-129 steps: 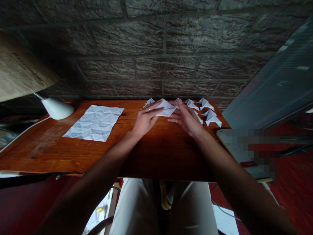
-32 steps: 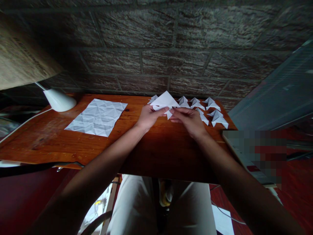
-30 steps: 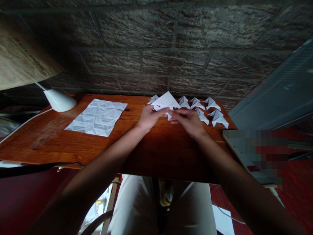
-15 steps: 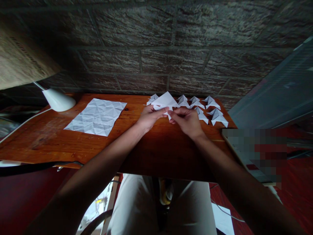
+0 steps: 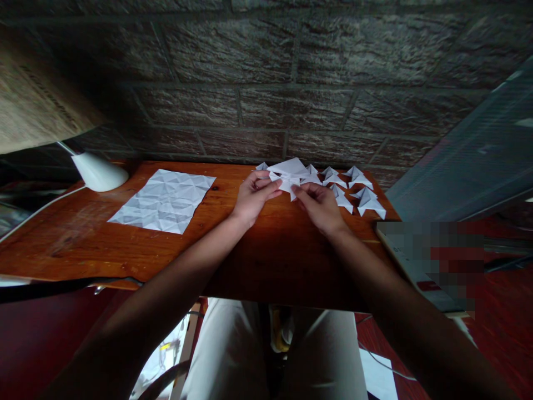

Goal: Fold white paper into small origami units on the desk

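A folded white paper piece [image 5: 289,168] is held above the wooden table [image 5: 250,250], its broad pointed flap toward the wall. My left hand [image 5: 253,195] pinches its left side between thumb and fingers. On its lower right, near a small downward point, my right hand [image 5: 318,204] grips the paper with thumb and fingertips. Behind and to the right stand several folded paper units [image 5: 358,176], partly covered by the held piece and my hands. A creased white sheet [image 5: 164,200] lies flat on the table, left of my left hand.
A white lamp base [image 5: 100,172] with a cord stands at the table's left, under a tan shade [image 5: 41,94]. The dark stone-block wall [image 5: 266,105] borders the back edge. A grey translucent panel [image 5: 466,150] rises at the right.
The held paper has turned and tilted, its top point shifting right and its flap looking flatter. My left fingers have moved up its left edge; my right hand stays at the lower right.
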`<act>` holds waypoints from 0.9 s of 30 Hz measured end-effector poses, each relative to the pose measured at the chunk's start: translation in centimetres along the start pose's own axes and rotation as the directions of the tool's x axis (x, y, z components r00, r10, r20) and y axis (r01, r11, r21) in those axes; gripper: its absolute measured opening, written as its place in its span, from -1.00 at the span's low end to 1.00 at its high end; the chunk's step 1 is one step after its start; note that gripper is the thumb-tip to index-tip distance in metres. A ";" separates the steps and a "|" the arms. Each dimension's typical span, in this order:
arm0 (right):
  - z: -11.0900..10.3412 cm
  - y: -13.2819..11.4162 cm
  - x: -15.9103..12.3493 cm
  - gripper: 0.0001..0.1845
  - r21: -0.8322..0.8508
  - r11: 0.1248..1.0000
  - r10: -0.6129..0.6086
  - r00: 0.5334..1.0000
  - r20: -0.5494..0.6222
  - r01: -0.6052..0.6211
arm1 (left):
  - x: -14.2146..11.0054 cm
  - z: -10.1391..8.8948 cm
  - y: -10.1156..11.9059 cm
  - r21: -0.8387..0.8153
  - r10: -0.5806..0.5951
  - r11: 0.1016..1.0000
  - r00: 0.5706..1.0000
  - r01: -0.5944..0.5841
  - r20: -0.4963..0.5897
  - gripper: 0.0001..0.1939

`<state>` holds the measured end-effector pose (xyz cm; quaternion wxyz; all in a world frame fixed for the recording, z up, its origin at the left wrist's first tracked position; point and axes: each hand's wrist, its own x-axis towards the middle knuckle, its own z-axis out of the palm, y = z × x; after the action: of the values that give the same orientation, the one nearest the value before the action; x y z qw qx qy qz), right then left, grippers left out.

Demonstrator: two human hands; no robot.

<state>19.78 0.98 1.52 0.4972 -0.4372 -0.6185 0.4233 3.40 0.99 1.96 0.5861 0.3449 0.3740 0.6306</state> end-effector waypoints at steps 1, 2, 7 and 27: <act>0.0 0.0 0.0 -0.54 0.001 1.000 0.002 1.000 -0.001 -0.002 | 0.0 0.0 0.0 0.009 0.012 1.000 1.000 -0.012 0.003 -0.58; -0.1 0.1 0.0 -0.54 -0.002 1.000 0.001 1.000 0.000 -0.001 | 0.0 0.0 0.1 0.024 0.024 0.999 1.000 -0.025 0.009 -0.60; -0.2 0.2 0.2 -0.58 0.010 1.000 0.026 0.999 -0.025 -0.026 | -0.4 0.4 0.2 0.108 0.083 0.991 0.996 -0.085 0.022 -0.69; -1.0 -1.9 0.0 -0.72 0.146 0.988 0.045 0.997 0.060 -0.053 | -1.0 -0.2 0.2 0.122 -0.001 0.992 0.958 -0.036 0.286 -0.84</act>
<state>20.53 0.58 3.49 0.5000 -0.4021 -0.5881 0.4923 3.19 -0.06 2.06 0.6054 0.4716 0.3214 0.5548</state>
